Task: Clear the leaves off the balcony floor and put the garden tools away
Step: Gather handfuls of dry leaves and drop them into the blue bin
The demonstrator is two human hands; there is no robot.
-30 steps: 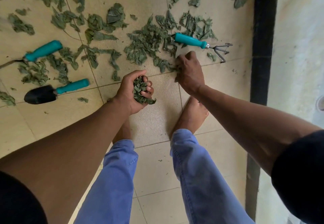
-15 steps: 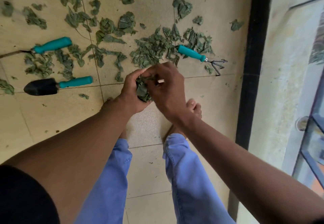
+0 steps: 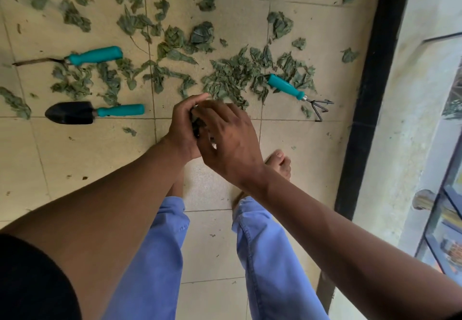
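Observation:
Green leaves (image 3: 230, 79) lie scattered over the tan tiled balcony floor (image 3: 75, 159), thickest just beyond my hands. My left hand (image 3: 183, 129) is cupped around a small bunch of leaves (image 3: 196, 122), mostly hidden. My right hand (image 3: 232, 142) lies over that bunch with its fingers spread, pressing on it. Three teal-handled tools rest on the floor: a small rake (image 3: 287, 87) to the right among leaves, a black trowel (image 3: 75, 113) to the left, and a narrow tool (image 3: 92, 55) farther left.
A black strip (image 3: 370, 94) edges the tiles on the right, with a pale wall (image 3: 412, 119) and a glass railing (image 3: 447, 207) beyond. My bare foot (image 3: 278, 162) and blue trouser legs (image 3: 155, 257) stand below my hands.
My right hand left the floor by the rake and came over the left hand's bunch of leaves. Both hands have risen slightly and the view has shifted right.

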